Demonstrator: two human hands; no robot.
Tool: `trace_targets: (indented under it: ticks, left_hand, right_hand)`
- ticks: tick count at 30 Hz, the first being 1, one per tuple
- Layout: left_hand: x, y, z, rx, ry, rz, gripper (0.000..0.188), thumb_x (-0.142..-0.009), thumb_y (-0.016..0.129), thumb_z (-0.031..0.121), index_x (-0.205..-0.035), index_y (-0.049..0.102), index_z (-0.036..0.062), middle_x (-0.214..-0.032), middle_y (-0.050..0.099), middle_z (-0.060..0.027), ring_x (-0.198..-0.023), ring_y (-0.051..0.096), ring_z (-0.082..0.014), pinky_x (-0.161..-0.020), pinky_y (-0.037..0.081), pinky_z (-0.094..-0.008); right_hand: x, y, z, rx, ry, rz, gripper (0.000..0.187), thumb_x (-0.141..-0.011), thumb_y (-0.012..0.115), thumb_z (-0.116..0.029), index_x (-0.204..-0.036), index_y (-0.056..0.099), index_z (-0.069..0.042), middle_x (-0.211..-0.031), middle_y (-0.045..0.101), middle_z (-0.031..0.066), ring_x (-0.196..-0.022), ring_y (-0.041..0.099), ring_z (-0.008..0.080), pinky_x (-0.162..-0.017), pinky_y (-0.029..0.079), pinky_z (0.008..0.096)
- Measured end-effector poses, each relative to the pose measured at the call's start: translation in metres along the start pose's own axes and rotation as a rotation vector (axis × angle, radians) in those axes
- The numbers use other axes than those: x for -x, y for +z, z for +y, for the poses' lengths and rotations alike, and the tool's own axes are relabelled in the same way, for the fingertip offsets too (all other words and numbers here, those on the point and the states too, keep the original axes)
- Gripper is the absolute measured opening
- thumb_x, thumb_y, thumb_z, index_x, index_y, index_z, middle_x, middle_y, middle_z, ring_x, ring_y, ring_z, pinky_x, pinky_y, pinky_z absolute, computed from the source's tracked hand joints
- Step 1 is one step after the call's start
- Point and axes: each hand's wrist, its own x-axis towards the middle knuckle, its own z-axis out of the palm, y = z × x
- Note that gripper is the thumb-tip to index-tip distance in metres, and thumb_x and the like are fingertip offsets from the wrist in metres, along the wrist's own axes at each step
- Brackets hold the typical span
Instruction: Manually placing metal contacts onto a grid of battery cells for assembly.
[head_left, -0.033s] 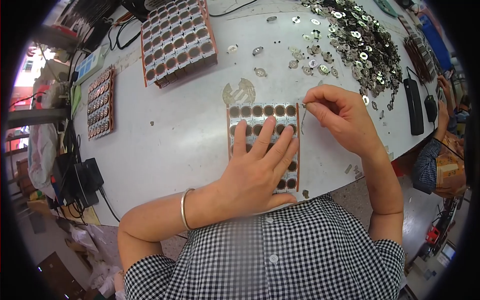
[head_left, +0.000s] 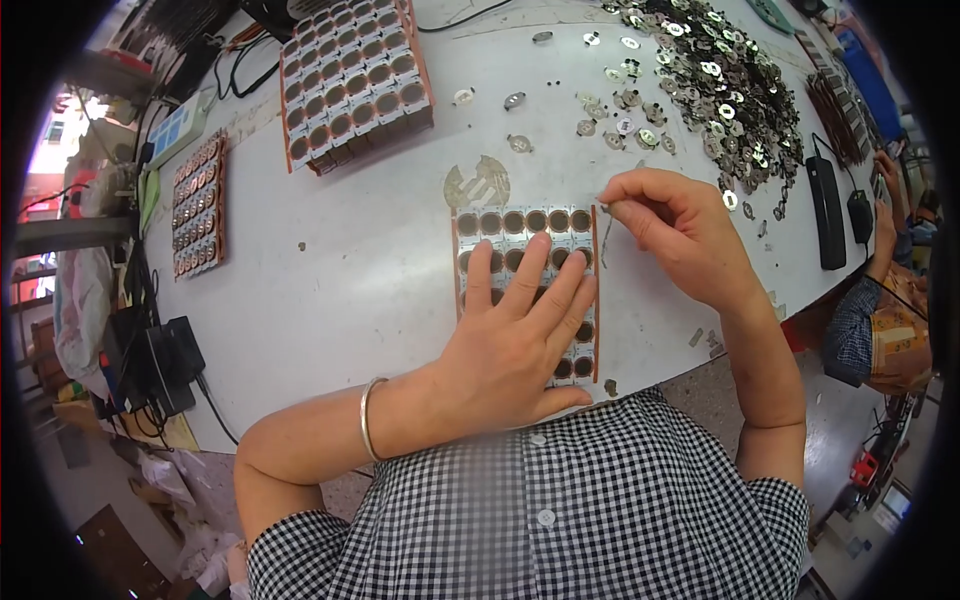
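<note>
A circuit board panel, with rows of dark round discs and reddish-brown side strips, lies on the white table before me. My left hand rests flat on it, fingers spread, covering its middle and lower left. At the panel's upper right corner, my right hand has thumb and forefinger pinched together. Whatever sits between those fingertips is too small to make out. A thin dark strip lies on the table just below the fingertips, beside the panel's right edge.
Small metal discs with tabs form a pile at the far right, with several scattered closer. A stack of similar panels stands far left; another small stack lies further left. Black adapters and cables line the left edge. A co-worker's arm shows right.
</note>
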Motion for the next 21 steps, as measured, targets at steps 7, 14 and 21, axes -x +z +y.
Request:
trace_targets:
  ticks: [7, 14, 21]
  left_hand:
    - [0.002, 0.004, 0.002, -0.003, -0.024, 0.020, 0.096, -0.073, 0.077, 0.062, -0.142, 0.057, -0.0019, -0.151, 0.050, -0.0197, -0.146, 0.036, -0.0462, -0.112, 0.016, -0.0738]
    - [0.001, 0.007, 0.004, 0.023, -0.039, 0.032, 0.096, -0.072, 0.077, 0.061, -0.141, 0.058, -0.0023, -0.150, 0.051, -0.0197, -0.146, 0.036, -0.0460, -0.112, 0.014, -0.0747]
    - [0.000, 0.005, 0.006, 0.025, -0.041, 0.037, 0.097, -0.070, 0.078, 0.061, -0.139, 0.059, -0.0040, -0.150, 0.050, -0.0210, -0.146, 0.036, -0.0463, -0.111, 0.012, -0.0784]
  right_hand:
    - [-0.015, 0.011, -0.007, -0.104, 0.230, -0.122, 0.012, -0.096, 0.066, -0.003, -0.106, 0.073, -0.002, -0.076, 0.062, -0.0062, -0.065, 0.048, 0.0010, -0.058, 0.040, 0.0192]
    - [-0.014, 0.017, -0.009, 0.080, 0.142, -0.116, 0.007, -0.093, 0.070, -0.006, -0.094, 0.067, 0.000, -0.076, 0.063, -0.0045, -0.067, 0.051, 0.0013, -0.059, 0.043, 0.0197]
    - [-0.014, 0.018, -0.010, 0.110, 0.143, -0.086, 0.008, -0.094, 0.068, -0.005, -0.096, 0.070, 0.002, -0.077, 0.066, -0.0028, -0.068, 0.054, 0.0022, -0.061, 0.046, 0.0207]
